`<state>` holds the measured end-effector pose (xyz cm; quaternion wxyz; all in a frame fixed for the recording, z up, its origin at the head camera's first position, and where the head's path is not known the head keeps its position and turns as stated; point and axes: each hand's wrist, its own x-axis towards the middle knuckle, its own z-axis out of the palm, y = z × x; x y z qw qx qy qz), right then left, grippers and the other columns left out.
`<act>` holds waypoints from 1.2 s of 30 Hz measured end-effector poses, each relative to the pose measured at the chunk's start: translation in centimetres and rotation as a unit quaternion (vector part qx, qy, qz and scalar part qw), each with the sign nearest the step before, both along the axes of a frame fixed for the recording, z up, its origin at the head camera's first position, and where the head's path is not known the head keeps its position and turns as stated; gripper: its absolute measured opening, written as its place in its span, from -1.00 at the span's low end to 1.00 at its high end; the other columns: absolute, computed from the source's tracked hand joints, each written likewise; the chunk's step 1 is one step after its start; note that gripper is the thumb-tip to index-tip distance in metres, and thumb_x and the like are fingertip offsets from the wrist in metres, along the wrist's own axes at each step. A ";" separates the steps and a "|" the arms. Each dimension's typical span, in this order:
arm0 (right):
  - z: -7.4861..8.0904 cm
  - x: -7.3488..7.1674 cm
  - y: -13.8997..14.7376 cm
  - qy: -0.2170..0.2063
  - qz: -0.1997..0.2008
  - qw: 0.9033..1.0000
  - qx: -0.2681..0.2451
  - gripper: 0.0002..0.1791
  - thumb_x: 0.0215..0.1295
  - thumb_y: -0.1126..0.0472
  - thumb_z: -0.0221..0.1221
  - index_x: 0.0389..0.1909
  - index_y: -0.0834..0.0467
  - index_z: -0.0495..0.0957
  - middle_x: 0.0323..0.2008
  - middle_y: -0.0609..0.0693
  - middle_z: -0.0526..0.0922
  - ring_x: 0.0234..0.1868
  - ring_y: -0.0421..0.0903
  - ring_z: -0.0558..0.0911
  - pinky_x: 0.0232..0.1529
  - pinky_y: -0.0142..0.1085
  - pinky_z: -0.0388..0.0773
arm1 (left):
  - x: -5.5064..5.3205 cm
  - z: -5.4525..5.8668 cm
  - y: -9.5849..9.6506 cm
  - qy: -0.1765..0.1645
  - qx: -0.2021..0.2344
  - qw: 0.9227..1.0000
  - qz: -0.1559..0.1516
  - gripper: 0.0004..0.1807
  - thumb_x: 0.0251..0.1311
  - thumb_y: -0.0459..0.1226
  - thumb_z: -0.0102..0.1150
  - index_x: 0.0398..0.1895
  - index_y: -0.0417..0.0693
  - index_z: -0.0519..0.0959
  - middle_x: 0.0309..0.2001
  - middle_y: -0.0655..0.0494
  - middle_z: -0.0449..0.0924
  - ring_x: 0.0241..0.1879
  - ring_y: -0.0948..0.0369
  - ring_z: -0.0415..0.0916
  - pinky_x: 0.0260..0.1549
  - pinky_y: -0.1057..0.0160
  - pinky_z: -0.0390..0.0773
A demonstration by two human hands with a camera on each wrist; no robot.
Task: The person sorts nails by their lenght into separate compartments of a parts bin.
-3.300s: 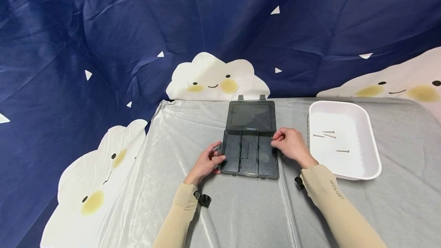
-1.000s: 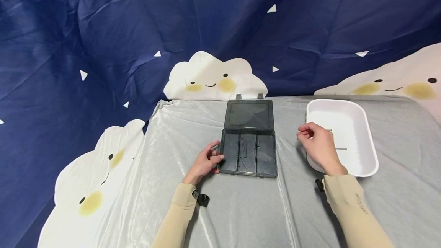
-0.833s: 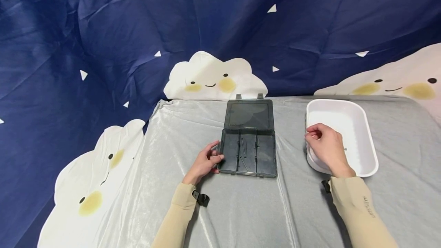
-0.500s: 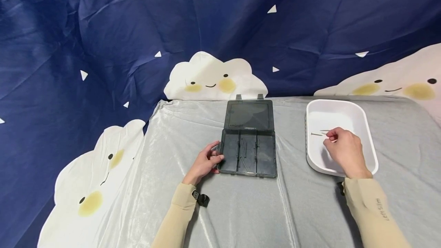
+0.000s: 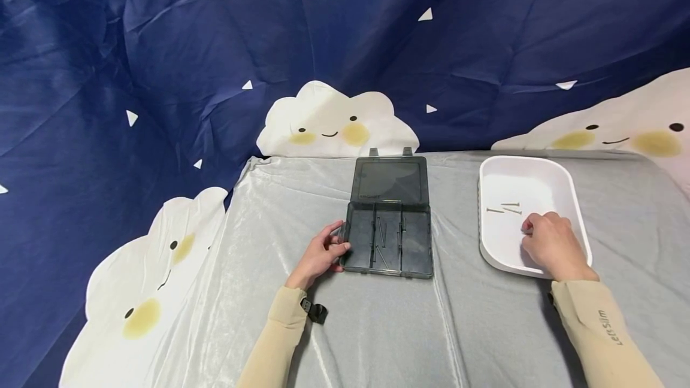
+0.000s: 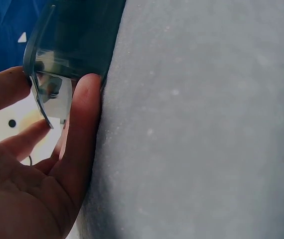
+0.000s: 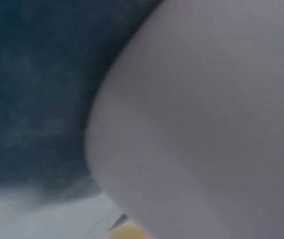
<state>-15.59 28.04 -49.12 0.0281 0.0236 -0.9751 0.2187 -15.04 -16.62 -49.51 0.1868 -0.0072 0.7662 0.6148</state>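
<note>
"What have you got at the left hand [image 5: 319,256]?"

"On my feed it grips the end of the dark box [image 5: 417,250], thumb and fingers about the edge. The box's lid [image 5: 390,178] stands open, farther out than that hand."

"And inside?"

"Dividers split it to the right of those fingers. I see several thin nails [image 5: 382,257] in the middle compartment, some lying along the divider nearer the right hand [image 5: 552,244]."

"Where's that hand?"

"Over the white tray [image 5: 501,244], fingers curled down toward its floor. Three pale nails [image 5: 513,211] lie in there, just ahead and to the left of its fingertips."

"Pinching one?"

"I can't tell; the knuckles hide the fingertips, and my right wrist view is mostly a blurred pale surface."
</note>
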 end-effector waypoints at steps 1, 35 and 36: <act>-0.1 0.0 0.1 -0.003 -0.001 1.000 0.001 -0.81 -0.10 0.42 0.09 -0.38 0.39 0.53 -0.39 0.36 0.49 -0.29 0.36 0.43 -0.29 0.13 0.36 | 0.0 0.0 0.0 0.000 0.000 1.000 0.000 -0.28 0.24 -0.38 0.19 0.46 -0.11 0.17 -0.19 0.03 0.39 -0.37 0.18 0.48 -0.44 -0.02 0.76; 0.0 -0.5 0.4 -0.102 0.011 0.995 0.012 -0.92 0.02 0.41 0.09 -0.44 0.37 0.48 -0.48 0.25 0.54 -0.43 0.13 0.48 -0.46 -0.13 0.38 | 0.0 -0.1 -0.1 -0.006 0.004 1.000 0.000 -0.27 0.24 -0.37 0.20 0.47 -0.08 0.17 -0.11 -0.05 0.45 -0.35 0.16 0.46 -0.47 0.08 0.77; 0.1 -0.5 0.4 -0.105 0.009 0.994 0.012 -0.91 0.02 0.40 0.10 -0.43 0.37 0.47 -0.48 0.25 0.54 -0.43 0.14 0.48 -0.46 -0.13 0.39 | 0.0 -0.2 -0.1 -0.007 0.005 1.000 0.001 -0.27 0.24 -0.37 0.20 0.47 -0.07 0.17 -0.11 -0.05 0.45 -0.35 0.16 0.46 -0.47 0.08 0.77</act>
